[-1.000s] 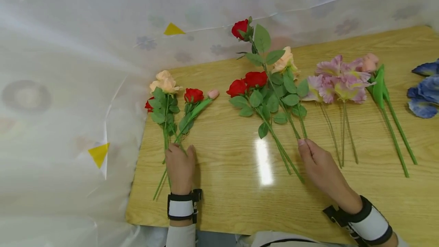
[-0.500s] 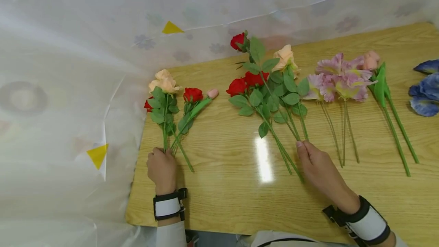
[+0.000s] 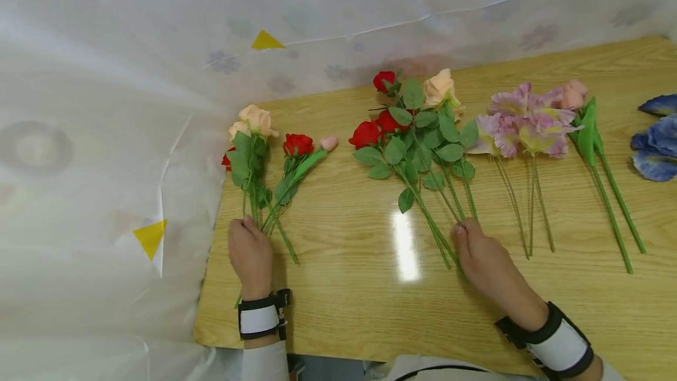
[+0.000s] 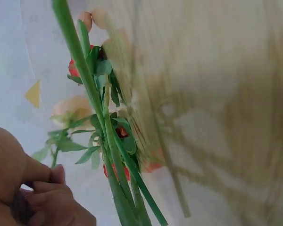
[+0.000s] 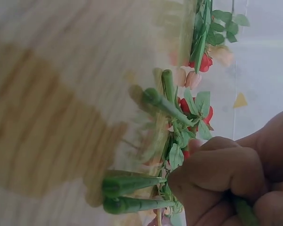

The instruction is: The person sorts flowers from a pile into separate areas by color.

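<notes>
My left hand pinches the stem of a peach rose at the table's left side; its curled fingers and leafy stem show in the left wrist view. Beside it lie a red rose and a pink tulip, their stems crossing near the hand. My right hand grips the stem of a red rose, whose leaves overlap a middle group. That group has more red roses and another peach rose. A green stem shows inside the right fist.
Right of the middle group lie pinkish-purple flowers on thin stems, then pink tulips. Blue flowers are at the right edge. A patterned plastic sheet with yellow triangles borders the wooden table at the back and left.
My left hand has moved left off the crossed stems and now holds the peach rose, whose bloom has shifted. The red rose in my right hand has come down toward the middle group.
</notes>
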The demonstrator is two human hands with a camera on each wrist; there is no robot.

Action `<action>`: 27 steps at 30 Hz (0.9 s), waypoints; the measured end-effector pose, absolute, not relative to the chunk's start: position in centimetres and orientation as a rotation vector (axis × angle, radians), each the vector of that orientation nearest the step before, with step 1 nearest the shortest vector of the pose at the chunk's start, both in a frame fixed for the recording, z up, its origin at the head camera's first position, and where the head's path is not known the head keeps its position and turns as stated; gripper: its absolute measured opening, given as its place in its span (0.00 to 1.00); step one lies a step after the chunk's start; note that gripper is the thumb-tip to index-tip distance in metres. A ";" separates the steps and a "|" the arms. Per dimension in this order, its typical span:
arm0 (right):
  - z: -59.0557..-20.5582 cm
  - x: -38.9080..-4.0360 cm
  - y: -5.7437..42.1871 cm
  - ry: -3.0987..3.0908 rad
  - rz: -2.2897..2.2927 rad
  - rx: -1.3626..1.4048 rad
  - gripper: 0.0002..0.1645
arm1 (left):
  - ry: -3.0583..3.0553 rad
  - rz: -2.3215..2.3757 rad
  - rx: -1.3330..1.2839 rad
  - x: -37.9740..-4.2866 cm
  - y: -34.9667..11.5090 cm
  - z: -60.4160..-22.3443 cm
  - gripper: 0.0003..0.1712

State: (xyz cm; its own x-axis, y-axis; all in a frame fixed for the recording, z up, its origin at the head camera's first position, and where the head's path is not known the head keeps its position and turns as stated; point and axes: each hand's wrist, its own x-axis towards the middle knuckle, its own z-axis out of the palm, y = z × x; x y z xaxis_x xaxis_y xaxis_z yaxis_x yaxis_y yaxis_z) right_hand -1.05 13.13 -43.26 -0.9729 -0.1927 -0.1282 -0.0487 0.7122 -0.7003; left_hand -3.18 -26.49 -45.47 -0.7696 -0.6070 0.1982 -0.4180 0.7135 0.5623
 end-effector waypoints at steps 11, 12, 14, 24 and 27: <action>-43.5 -1.0 12.9 2.709 -1.071 -0.192 0.18 | -2.412 -0.826 0.697 -3.4 -25.3 -44.5 0.26; -43.5 -1.0 12.8 2.711 -1.060 -0.198 0.18 | -2.408 -0.848 0.693 -3.4 -25.1 -44.4 0.26; -43.5 -1.0 12.7 2.713 -1.041 -0.220 0.16 | -2.392 -0.909 0.680 -3.3 -24.5 -44.0 0.27; -43.7 -0.4 12.1 2.853 -0.836 -0.399 0.23 | -2.206 -1.308 0.383 -3.4 -20.8 -42.3 0.22; -43.8 -0.2 11.9 2.826 -0.777 -0.400 0.30 | -2.154 -1.416 0.273 -3.4 -19.5 -41.7 0.20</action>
State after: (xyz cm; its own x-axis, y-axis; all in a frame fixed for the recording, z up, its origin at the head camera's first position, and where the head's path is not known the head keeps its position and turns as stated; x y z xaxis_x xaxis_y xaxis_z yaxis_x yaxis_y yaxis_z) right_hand -0.25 11.92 -43.76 -0.9470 -0.3041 -0.1038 -0.2083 0.8271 -0.5220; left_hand -3.39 -19.49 -41.69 -0.8324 -0.4475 0.3269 0.1226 0.4266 0.8961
